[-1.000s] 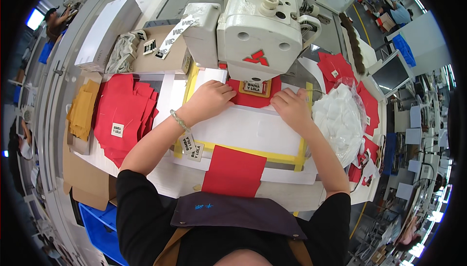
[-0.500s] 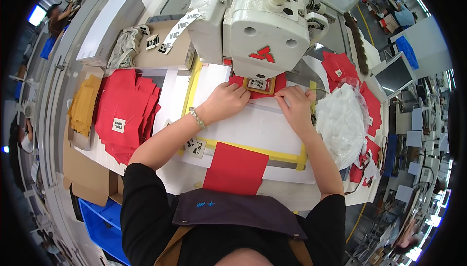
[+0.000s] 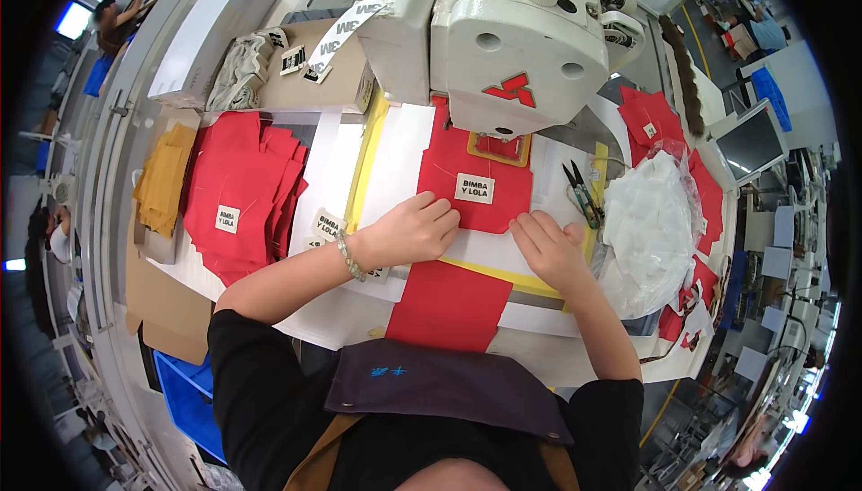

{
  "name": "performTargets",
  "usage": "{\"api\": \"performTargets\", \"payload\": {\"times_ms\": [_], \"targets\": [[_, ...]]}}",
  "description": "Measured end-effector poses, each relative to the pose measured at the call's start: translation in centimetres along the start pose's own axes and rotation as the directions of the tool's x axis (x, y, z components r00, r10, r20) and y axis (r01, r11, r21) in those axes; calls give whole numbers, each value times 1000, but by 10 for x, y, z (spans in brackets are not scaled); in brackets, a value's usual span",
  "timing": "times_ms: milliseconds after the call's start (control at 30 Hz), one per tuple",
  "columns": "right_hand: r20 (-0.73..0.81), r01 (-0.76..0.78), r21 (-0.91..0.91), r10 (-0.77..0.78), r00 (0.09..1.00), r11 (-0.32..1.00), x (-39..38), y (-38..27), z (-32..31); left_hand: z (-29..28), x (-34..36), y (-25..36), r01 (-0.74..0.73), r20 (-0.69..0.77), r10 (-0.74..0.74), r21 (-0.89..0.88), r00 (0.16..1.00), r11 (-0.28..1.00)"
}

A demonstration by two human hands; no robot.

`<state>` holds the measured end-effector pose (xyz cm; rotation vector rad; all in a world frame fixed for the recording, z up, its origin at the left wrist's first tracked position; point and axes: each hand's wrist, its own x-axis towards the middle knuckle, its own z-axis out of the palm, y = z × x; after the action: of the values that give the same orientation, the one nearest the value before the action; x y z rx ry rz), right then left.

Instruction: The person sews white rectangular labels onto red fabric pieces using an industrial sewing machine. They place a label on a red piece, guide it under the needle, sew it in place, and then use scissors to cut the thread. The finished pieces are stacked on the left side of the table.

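Hands at the front of the machine, both of them down by one red fabric piece (image 3: 460, 162), which lies right under the head of the big white sewing machine (image 3: 530, 51), toward the far side of the bench (image 3: 539, 346)! A pale rectangular label (image 3: 474, 188) sits on that fabric, and a yellow-edged frame (image 3: 499, 162) lies over its far right part. Look at the left hand (image 3: 422, 226): fingers curled, right at the fabric's near left corner, though whether they pinch it I cannot tell. Over to the right hand (image 3: 552, 249), fingertips together at the near right corner, and again no telling if cloth is caught between them. Just beyond that hand, snips (image 3: 585, 197) lie with their blades apart. Down at the bench's near edge, a plain red piece (image 3: 452, 307) lies flat; out toward the left edge, a heap of red pieces (image 3: 242, 195) beside a carton of yellow pieces (image 3: 166, 181); and toward the right edge, a clear bag of white pieces (image 3: 651, 231), bulging!
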<state>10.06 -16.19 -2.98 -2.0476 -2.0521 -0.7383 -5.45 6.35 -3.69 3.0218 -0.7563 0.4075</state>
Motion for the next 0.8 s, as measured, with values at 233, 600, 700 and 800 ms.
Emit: {"api": "performTargets", "payload": {"times_ms": [233,600,700,800], "targets": [[17,-327,-35,327,945,944,-8,11,0,3,-2,-6,0,-28,-1,-37,1000,999],[206,-646,10,630,748,763,-34,47,7,-2,-4,-10,23,-82,-27,-48,996,999],[164,-712,47,698,697,701,-31,51,2,-20,-8,-13,104,2,-104,-11,995,995],[155,-831,228,824,545,507,-19,48,-11,-18,-19,-19,224,21,-223,-148,975,963]]}}
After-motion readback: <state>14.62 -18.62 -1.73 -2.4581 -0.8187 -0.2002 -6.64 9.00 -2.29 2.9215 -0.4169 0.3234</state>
